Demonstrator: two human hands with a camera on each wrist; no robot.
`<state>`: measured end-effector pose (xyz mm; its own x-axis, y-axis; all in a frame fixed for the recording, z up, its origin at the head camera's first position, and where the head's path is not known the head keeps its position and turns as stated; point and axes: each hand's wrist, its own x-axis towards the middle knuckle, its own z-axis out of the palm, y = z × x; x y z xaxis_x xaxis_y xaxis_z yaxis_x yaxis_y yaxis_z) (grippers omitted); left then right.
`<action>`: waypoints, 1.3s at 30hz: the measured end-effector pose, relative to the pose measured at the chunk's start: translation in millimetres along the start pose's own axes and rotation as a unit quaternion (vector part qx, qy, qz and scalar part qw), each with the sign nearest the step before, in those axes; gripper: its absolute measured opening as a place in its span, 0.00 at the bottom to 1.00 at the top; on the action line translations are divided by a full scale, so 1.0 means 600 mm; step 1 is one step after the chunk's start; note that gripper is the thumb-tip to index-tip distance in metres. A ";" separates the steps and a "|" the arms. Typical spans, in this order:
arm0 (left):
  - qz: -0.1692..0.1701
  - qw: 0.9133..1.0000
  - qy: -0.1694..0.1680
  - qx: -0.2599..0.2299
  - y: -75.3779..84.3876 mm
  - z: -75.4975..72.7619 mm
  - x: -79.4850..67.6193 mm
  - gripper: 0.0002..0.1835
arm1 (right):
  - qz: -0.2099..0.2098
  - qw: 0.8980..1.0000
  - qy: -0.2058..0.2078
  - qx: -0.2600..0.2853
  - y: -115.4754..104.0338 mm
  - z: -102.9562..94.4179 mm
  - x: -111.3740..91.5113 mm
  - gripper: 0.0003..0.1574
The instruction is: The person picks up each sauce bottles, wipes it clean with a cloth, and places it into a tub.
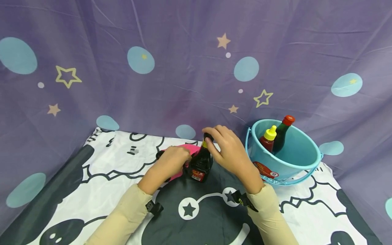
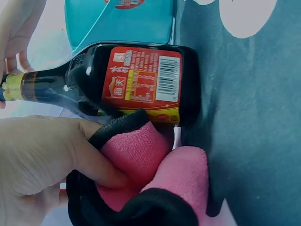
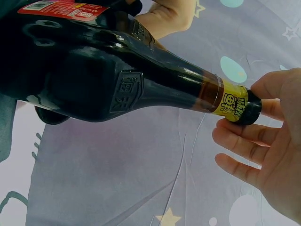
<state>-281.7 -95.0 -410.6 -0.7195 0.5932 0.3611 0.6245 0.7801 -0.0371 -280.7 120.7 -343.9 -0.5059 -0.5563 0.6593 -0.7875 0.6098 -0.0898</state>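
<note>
A dark glass sauce bottle with a red label, yellow neck band and black cap stands upright on the patterned cloth. My right hand pinches its cap between thumb and fingers; in the right wrist view the remaining fingers spread below the neck. A pink towel with black edging is bunched in my left hand, beside the bottle. The left thumb presses into the pink fabric, and a black edge touches the bottle's side by the label. Part of the towel is hidden behind the left hand.
To the right stands a light blue bucket with its handle hanging down in front. Inside it are a red bottle with a yellow nozzle cap and a green bottle with a red cap. A purple curtain hangs behind.
</note>
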 end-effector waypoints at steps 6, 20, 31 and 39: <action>-0.023 0.999 -0.023 -0.016 -0.007 -0.013 -0.001 0.16 | 0.001 1.000 -0.002 0.002 0.001 0.001 0.000 0.17; -0.023 0.994 0.098 -0.045 -0.023 -0.026 0.000 0.17 | 0.004 1.000 -0.005 -0.003 0.000 -0.001 0.000 0.17; -0.043 0.951 0.306 0.024 -0.016 -0.023 0.010 0.14 | 0.003 1.000 -0.001 0.000 0.002 0.001 -0.003 0.17; -0.137 0.877 0.452 -0.084 0.002 -0.032 0.018 0.10 | 0.005 1.000 -0.008 -0.003 0.002 -0.001 -0.002 0.18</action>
<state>-282.9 -91.6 -389.0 -0.3621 -0.0712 0.9294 0.5567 0.7832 0.2769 -280.5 122.2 -344.6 -0.5188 -0.5597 0.6462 -0.7804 0.6186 -0.0908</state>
